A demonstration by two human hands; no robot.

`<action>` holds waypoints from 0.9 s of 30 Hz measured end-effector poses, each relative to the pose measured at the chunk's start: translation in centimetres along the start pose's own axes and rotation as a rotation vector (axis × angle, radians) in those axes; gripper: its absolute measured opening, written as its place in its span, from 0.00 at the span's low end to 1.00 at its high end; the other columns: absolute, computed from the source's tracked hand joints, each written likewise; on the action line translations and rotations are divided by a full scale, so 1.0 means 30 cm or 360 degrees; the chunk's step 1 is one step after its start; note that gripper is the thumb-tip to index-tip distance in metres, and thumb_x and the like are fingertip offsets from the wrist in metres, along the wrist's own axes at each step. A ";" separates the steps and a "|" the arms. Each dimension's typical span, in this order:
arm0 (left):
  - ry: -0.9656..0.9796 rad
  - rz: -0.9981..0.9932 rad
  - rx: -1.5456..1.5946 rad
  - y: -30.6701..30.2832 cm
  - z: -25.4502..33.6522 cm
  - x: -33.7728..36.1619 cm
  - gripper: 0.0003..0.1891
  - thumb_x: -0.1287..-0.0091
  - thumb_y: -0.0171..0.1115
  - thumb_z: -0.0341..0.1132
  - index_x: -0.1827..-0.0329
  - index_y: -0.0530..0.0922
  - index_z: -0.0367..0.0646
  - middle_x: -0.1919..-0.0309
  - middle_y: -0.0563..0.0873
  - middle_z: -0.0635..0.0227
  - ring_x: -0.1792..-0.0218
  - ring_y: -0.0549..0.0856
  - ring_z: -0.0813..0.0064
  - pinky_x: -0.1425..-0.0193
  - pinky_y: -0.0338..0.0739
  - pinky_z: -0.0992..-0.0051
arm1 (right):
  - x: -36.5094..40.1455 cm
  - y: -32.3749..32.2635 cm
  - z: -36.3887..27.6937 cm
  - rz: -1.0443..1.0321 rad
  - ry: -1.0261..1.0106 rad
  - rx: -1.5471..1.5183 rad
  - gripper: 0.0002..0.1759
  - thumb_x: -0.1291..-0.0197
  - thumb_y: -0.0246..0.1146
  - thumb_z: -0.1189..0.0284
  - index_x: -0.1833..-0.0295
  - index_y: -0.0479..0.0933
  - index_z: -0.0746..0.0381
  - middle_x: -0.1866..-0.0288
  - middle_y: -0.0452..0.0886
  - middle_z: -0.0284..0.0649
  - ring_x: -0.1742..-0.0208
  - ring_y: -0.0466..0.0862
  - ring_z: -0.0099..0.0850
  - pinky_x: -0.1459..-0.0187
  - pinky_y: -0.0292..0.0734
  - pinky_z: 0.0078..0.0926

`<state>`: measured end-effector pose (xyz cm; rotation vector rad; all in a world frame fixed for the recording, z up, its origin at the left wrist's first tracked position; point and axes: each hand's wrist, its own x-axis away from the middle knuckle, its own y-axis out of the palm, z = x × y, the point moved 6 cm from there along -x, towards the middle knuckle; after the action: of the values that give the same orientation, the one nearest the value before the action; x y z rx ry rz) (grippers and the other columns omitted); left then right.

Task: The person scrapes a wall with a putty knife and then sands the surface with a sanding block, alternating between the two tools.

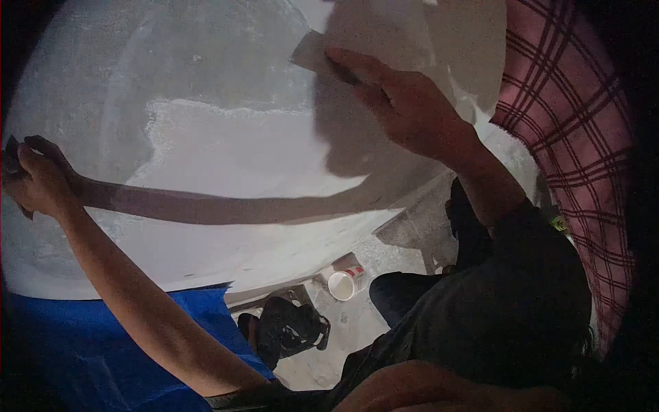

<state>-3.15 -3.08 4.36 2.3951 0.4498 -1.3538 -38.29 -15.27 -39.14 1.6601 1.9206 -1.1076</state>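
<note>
My right hand (412,110) is closed round the handle of a flat-bladed scraper (310,51), whose blade lies against the wall (240,144) at the upper middle. Smooth whitish coating covers part of this wall, with a rough edge against a greyer area. At the far left my left hand (44,178) has its fingers wrapped round a dark object (12,161), too dim to make out. That hand is close to the grey part of the wall. A long arm shadow crosses the white area between the hands.
Below stands a white bucket (341,285) on the pale floor (322,360), beside a dark bag-like object (285,326). Blue sheeting (123,343) hangs at the lower left. A red plaid cloth (576,137) runs down the right side. My bent legs show below.
</note>
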 end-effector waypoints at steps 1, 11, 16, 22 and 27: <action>-0.0001 0.0000 -0.0001 -0.019 0.030 -0.001 0.32 0.26 0.55 0.59 0.54 0.89 0.34 0.57 0.92 0.48 0.56 0.92 0.53 0.50 0.82 0.54 | -0.006 0.001 0.000 0.0024 0.0009 -0.0018 0.27 0.22 0.56 0.63 0.21 0.65 0.49 0.62 0.86 0.47 0.72 0.86 0.32 0.67 0.84 0.36; 0.0064 0.0041 0.0096 -0.023 -0.002 -0.001 0.33 0.25 0.54 0.60 0.51 0.90 0.35 0.54 0.92 0.49 0.52 0.91 0.51 0.47 0.82 0.57 | -0.036 -0.007 -0.027 0.0065 -0.0003 0.0090 0.26 0.21 0.55 0.63 0.21 0.65 0.50 0.67 0.85 0.44 0.79 0.81 0.29 0.74 0.81 0.31; 0.0029 0.0049 0.0206 -0.051 0.043 0.013 0.33 0.25 0.53 0.60 0.47 0.88 0.35 0.49 0.90 0.48 0.48 0.90 0.50 0.43 0.81 0.57 | -0.096 -0.021 -0.075 0.0079 -0.0037 0.0034 0.26 0.22 0.56 0.63 0.22 0.67 0.50 0.68 0.86 0.46 0.79 0.82 0.33 0.73 0.82 0.35; -0.0126 -0.0074 0.0031 0.002 -0.040 0.016 0.34 0.25 0.50 0.62 0.45 0.89 0.39 0.47 0.89 0.46 0.46 0.89 0.50 0.41 0.81 0.56 | -0.099 -0.025 -0.079 0.0022 -0.0020 0.0083 0.25 0.23 0.57 0.64 0.23 0.67 0.50 0.67 0.86 0.49 0.77 0.85 0.37 0.71 0.83 0.39; -0.0122 -0.0161 -0.0346 0.074 -0.222 0.035 0.34 0.26 0.49 0.65 0.46 0.89 0.42 0.46 0.89 0.46 0.44 0.88 0.47 0.37 0.78 0.54 | -0.123 -0.007 -0.139 0.0172 -0.0135 0.0085 0.26 0.23 0.58 0.63 0.23 0.66 0.50 0.66 0.87 0.48 0.77 0.86 0.38 0.70 0.84 0.38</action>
<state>3.35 -1.94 6.98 2.1631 0.6685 -1.3574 -36.72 -14.54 -33.84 1.6952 1.7426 -1.1763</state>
